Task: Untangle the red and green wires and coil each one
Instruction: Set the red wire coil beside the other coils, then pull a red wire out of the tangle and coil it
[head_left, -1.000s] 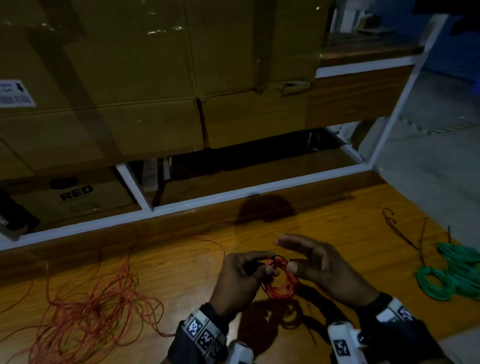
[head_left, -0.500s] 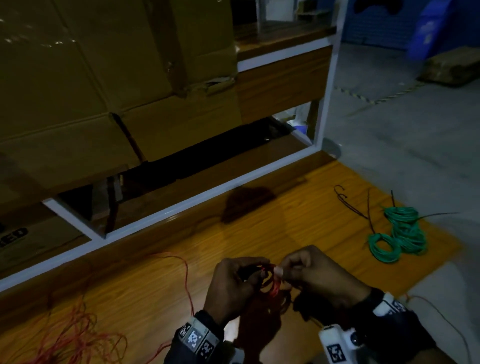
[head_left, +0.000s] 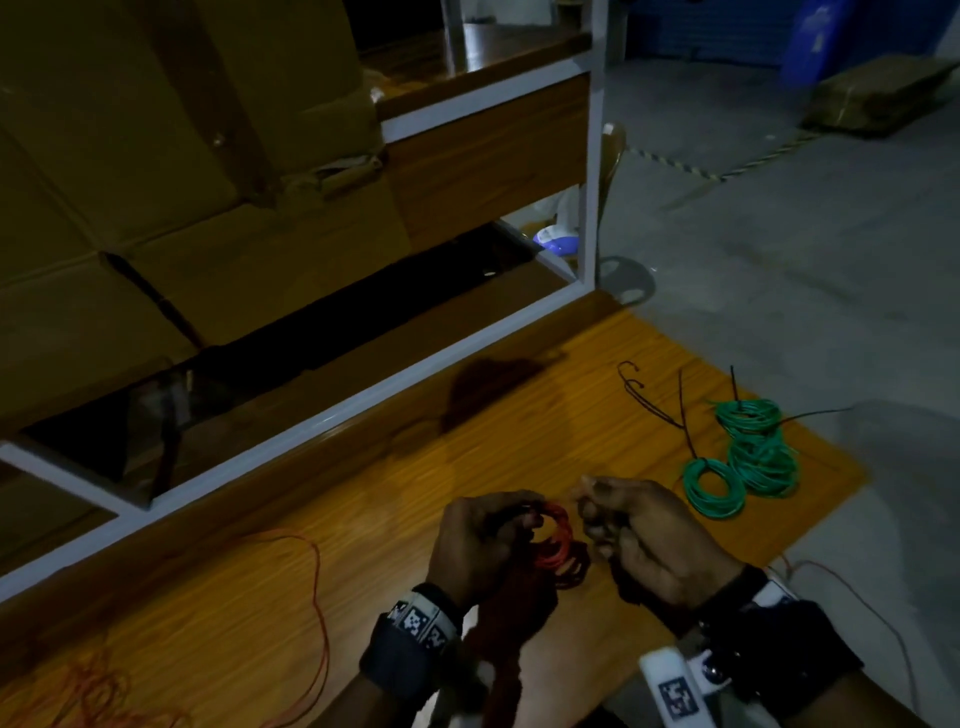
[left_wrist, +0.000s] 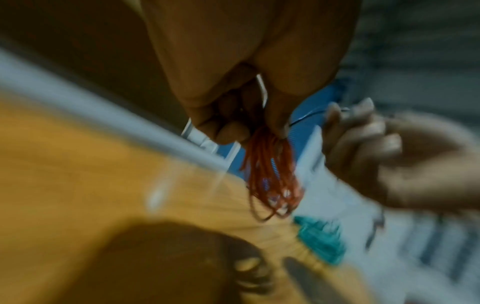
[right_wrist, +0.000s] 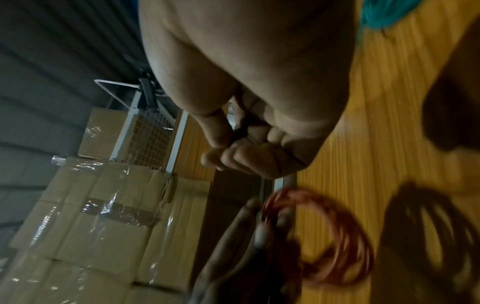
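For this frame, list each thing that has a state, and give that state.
Red wire coil: partly wound, held above the table.
Loose red wire: uncoiled, trailing over the table.
Green wire coils: wound, lying on the table.
Left hand: grips the red coil.
Right hand: fingers curled beside the coil; whether it pinches wire is unclear.
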